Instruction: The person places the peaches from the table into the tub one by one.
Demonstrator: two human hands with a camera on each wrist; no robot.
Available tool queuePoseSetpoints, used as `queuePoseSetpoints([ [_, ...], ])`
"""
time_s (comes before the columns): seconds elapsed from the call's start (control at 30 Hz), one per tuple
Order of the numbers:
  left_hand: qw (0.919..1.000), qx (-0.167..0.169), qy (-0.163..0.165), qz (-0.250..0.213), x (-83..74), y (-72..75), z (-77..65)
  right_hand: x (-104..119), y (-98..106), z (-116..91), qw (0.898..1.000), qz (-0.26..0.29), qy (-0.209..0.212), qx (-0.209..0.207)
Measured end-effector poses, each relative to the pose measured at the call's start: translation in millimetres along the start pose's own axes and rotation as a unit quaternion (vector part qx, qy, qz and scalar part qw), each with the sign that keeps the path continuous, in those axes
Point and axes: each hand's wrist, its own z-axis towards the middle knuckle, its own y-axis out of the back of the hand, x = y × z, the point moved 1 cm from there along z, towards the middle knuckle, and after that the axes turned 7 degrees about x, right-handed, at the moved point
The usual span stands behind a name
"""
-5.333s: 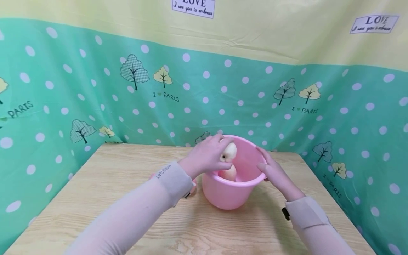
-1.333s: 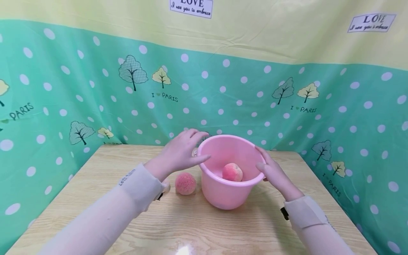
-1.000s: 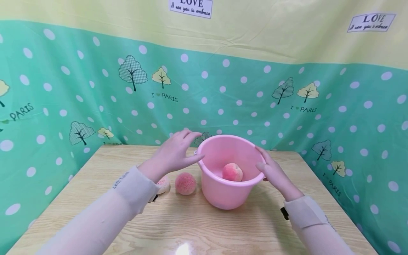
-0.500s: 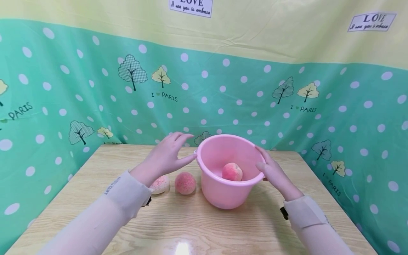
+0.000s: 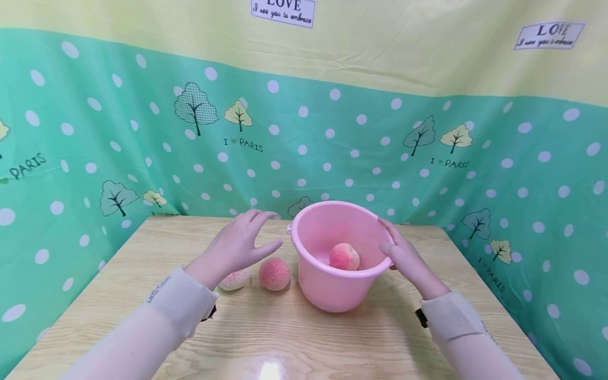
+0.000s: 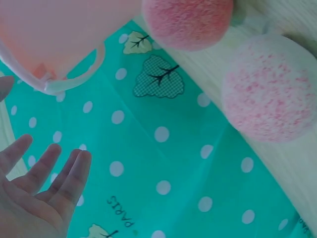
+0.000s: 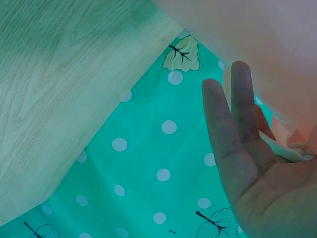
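The bucket [image 5: 328,290], smooth pink plastic, holds 1 round peach [image 5: 344,256]; the right hand [image 5: 409,259] grips its rim [image 5: 344,273]. The left hand [image 5: 233,247], empty, fingers relaxed, has drawn leftward.

Room above bucket [image 5: 334,291], right hand [image 5: 409,259] at rim [image 5: 351,274]

Light wood-grain desk [image 5: 304,343]: a pink bucket [image 5: 332,290] and, at its nine o'clock, a pink ball [image 5: 274,274], then a speckled ball [image 5: 235,281] (paler).
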Motion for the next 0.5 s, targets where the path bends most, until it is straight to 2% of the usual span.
queuePoseSetpoints([
  [0.5, 0.999, 0.016, 0.041, -0.004, 19.1, -13.8, -11.0, 1, 0, 1, 1.0, -0.001, 0.004, -0.004],
])
